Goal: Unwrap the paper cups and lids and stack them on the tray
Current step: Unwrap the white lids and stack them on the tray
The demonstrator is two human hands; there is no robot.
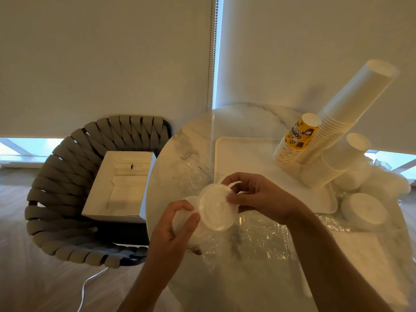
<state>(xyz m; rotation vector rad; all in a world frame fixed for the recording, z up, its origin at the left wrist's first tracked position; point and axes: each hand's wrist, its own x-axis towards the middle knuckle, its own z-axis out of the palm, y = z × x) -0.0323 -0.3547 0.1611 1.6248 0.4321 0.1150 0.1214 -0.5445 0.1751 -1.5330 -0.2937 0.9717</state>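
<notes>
The left hand (pixel 177 224) gripped a sleeve of white lids (pixel 213 208) above the near-left part of the round marble table (pixel 180 149), fingers and thumb curled round its lower end. The sleeve's long axis ran from that hand up and away toward the tray, its round end face turned toward the camera. The right hand (pixel 254 197) pinched the upper edge of that end, thumb and fingertips closed on the lid rim and a thin strip of wrapping; exactly which of the two it held could not be told.

The white tray (pixel 236 149) lay flat beyond the hands. On its right part stood three upside-down stacks of paper cups, bases up, all leaning up and to the right in the wide view: a tall white stack (pixel 346 106), a shorter white stack (pixel 337 161) nearer, and a yellow printed stack (pixel 297 140) to the left, touching the tall one. The yellow cups carried dark inverted lettering that seemed to include "SHOP"; the rest was unreadable.

Another pile of white lids (pixel 362 210) sat just off the tray's right corner. Clear plastic wrap (pixel 265 237) lay crumpled on the table under the right forearm. An open white box (pixel 121 185) rested on the seat of a woven grey chair (pixel 67 172) left of the table.
</notes>
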